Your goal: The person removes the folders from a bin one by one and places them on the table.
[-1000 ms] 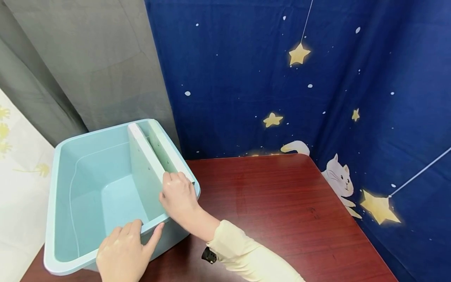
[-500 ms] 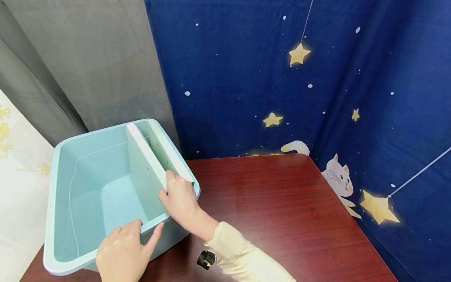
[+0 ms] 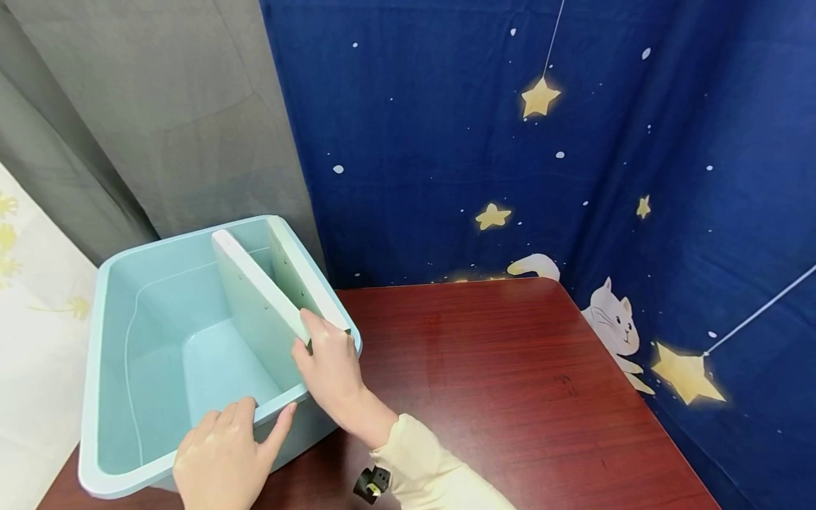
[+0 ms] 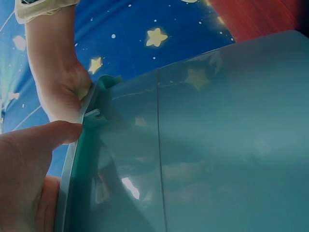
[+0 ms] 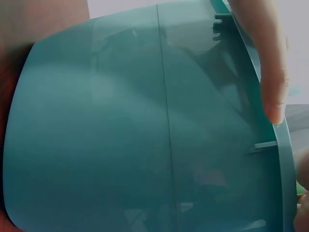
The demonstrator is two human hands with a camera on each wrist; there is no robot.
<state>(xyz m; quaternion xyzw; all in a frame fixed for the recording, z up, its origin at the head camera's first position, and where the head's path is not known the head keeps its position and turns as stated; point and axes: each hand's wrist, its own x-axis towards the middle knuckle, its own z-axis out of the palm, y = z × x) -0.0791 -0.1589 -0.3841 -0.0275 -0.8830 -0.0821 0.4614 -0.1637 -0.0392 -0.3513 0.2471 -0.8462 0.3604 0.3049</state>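
A light blue plastic bin (image 3: pixel 153 333) stands on the table. Inside it, toward its right side, two pale green binders are upright: a left binder (image 3: pixel 255 297) and a right binder (image 3: pixel 306 276), with a gap between them that widens at the far end. My left hand (image 3: pixel 223 453) grips the bin's near rim, fingers over the inside and thumb outside. With thumb and fingers, my right hand (image 3: pixel 334 368) holds the near top corner of the left binder. The fingertips of the right hand are partly hidden. Both wrist views mostly show the bin's outer wall (image 4: pixel 217 135).
A dark red wooden table (image 3: pixel 497 382) extends to the right of the bin. Behind it hang a grey curtain (image 3: pixel 178 106) and a blue star-patterned curtain (image 3: pixel 433 127). White patterned cloth (image 3: pixel 38 340) is at the left. A black wrist device (image 3: pixel 372 484) sits by the right sleeve.
The left binder's far end has swung left, away from the right binder, so the gap has widened. My right hand has shifted slightly with it. The left hand stays on the rim.
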